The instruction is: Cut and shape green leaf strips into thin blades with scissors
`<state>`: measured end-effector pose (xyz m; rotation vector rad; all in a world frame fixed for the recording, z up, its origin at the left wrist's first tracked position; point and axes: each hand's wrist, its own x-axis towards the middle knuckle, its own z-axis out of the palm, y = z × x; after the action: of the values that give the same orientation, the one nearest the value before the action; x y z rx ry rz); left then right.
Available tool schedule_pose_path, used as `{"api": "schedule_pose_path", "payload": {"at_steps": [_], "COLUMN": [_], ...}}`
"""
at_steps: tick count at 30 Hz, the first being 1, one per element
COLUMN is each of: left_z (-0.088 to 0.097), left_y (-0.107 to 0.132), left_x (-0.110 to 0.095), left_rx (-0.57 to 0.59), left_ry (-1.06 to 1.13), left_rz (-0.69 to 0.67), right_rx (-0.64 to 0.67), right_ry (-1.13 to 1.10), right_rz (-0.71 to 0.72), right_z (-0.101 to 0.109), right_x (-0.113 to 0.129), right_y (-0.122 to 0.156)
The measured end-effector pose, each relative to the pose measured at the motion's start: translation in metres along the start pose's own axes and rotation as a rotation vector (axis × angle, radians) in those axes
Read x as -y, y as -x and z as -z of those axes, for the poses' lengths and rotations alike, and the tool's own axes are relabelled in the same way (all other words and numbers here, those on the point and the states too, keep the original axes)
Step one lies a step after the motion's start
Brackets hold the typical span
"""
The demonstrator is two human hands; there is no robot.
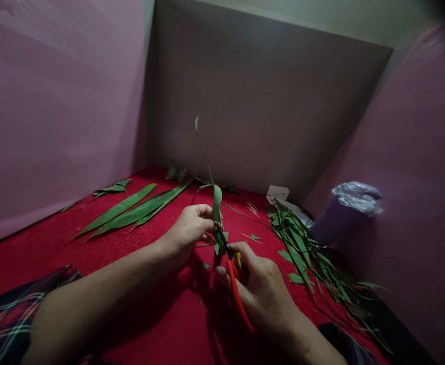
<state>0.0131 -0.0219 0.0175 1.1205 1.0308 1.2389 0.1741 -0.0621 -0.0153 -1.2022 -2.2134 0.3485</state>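
Note:
My left hand (194, 229) pinches a green leaf (216, 200) that stands upright, folded or bent near its top, with a thin stem rising above it. In my right hand (262, 284) is a pair of scissors or pruning snips with red handles (239, 299) and a bit of yellow by the grip. Their dark blades (220, 234) lie against the leaf, just beside my left fingertips. Whether the blades have closed through the leaf I cannot tell. Small cut bits of leaf (206, 265) lie on the red cloth below my hands.
Long broad leaves (136, 210) lie to the left on the red cloth (131, 268). A heap of narrow leaves (306, 248) spreads along the right. Behind it leans a purple bin (331, 220) lined with clear plastic. Toothpick-like sticks (251, 208) and white cards (277, 194) are farther back. Walls stand on three sides.

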Motion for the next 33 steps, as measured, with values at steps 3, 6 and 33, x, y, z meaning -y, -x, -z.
{"api": "schedule_pose_path", "payload": {"at_steps": [3, 6, 33], "left_z": [-0.0010, -0.0018, 0.0032], "left_y": [0.0016, 0.0030, -0.0015], "left_x": [-0.0012, -0.0019, -0.0030], "left_rx": [0.005, 0.020, -0.042], "left_ry": [-0.002, -0.003, 0.063], "left_rz": [0.020, 0.035, -0.034], "right_rx": [0.004, 0.013, -0.109], "right_ry": [0.004, 0.023, 0.043], "right_rz": [0.005, 0.018, -0.003], "right_z": [0.0007, 0.0003, -0.0003], "right_x": [0.0006, 0.0009, -0.0051], "right_y": [0.0008, 0.0022, -0.0020]}}
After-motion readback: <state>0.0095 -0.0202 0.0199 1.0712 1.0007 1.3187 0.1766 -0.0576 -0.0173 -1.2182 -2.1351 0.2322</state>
